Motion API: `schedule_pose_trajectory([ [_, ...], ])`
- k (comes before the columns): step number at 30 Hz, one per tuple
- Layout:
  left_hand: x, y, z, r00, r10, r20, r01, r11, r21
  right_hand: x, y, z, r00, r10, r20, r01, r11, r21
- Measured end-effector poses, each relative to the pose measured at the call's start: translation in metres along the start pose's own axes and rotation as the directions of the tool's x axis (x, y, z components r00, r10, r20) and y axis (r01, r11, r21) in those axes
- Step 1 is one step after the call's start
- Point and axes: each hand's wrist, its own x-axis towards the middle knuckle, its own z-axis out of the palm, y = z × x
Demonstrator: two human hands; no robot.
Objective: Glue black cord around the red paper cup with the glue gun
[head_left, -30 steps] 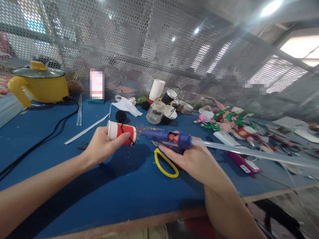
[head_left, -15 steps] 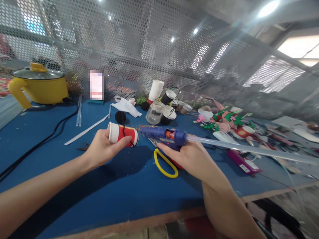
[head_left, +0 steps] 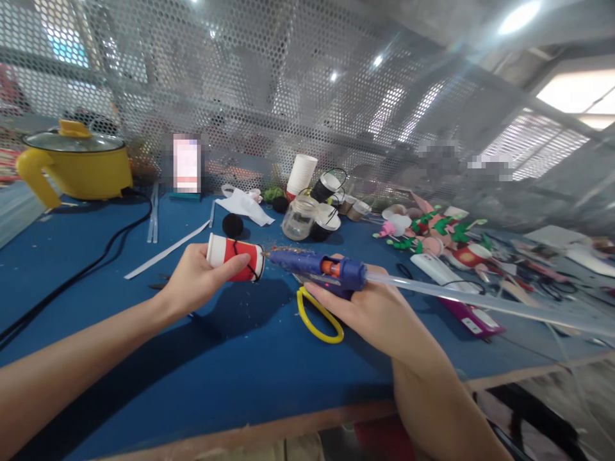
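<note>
My left hand (head_left: pixel 202 280) is closed around a red and white paper cup (head_left: pixel 244 267) lying on its side in the air, its base toward the right. A black cord runs across the cup and round its base rim. In my right hand (head_left: pixel 365 307) is a blue hot glue gun (head_left: pixel 307 264), with a long clear glue stick (head_left: pixel 461 294) sticking out of its back. The nozzle is at the cup's base; whether it touches cannot be made out. Beneath the gun lie yellow-handled scissors (head_left: pixel 321 333), partly hidden. A black yarn ball (head_left: pixel 232 225) rests just beyond the cup.
A yellow electric pot (head_left: pixel 91 169) stands at the left, its black cable crossing the blue table (head_left: pixel 269 384). Behind are a glass jar (head_left: pixel 298 221), stacked paper cups (head_left: pixel 302 171) and a phone (head_left: pixel 186 165). At right lie craft flowers (head_left: pixel 437 230) and a purple power strip (head_left: pixel 473 317).
The glue gun has moved slightly right and down, and its nozzle now sits lower on the cup's base rim. The cup has shifted a little left and up.
</note>
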Motion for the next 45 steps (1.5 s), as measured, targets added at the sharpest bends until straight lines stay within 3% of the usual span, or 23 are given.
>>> schedule_pose_trajectory([
  [6, 0.004, -0.006, -0.002, 0.997, -0.075, -0.013, 0.073, 0.99, -0.124, -0.004, 0.001, 0.0, 0.998, 0.023, 0.057, -0.025, 0.999, 0.028],
  [15, 0.006, -0.008, -0.003, 0.995, -0.091, -0.036, 0.086, 0.989, -0.119, -0.007, 0.001, 0.003, 0.993, -0.019, 0.115, 0.02, 1.0, -0.004],
  [22, 0.002, -0.001, -0.001, 0.997, -0.07, -0.033, 0.068, 0.996, -0.057, -0.003, 0.001, -0.001, 0.998, -0.057, 0.042, 0.058, 0.998, -0.023],
  [26, -0.001, 0.001, 0.001, 0.998, 0.011, -0.057, -0.011, 1.0, 0.013, -0.001, 0.0, -0.002, 0.996, -0.085, -0.022, 0.084, 0.996, -0.037],
  [31, -0.004, -0.001, 0.002, 0.992, 0.122, 0.004, -0.122, 0.983, 0.138, 0.001, 0.003, 0.0, 0.992, -0.103, -0.072, 0.097, 0.992, -0.084],
  [36, -0.005, -0.006, 0.001, 0.978, 0.198, 0.061, -0.207, 0.952, 0.225, 0.002, 0.007, 0.001, 0.987, -0.157, -0.015, 0.153, 0.978, -0.145],
  [41, -0.005, -0.007, -0.001, 0.977, 0.203, 0.067, -0.213, 0.947, 0.242, 0.004, 0.008, 0.004, 0.998, 0.047, -0.03, -0.048, 0.998, -0.027],
  [45, -0.003, -0.006, -0.001, 0.986, 0.163, 0.028, -0.165, 0.97, 0.177, 0.009, 0.007, 0.001, 0.971, 0.225, 0.081, -0.238, 0.944, 0.229],
])
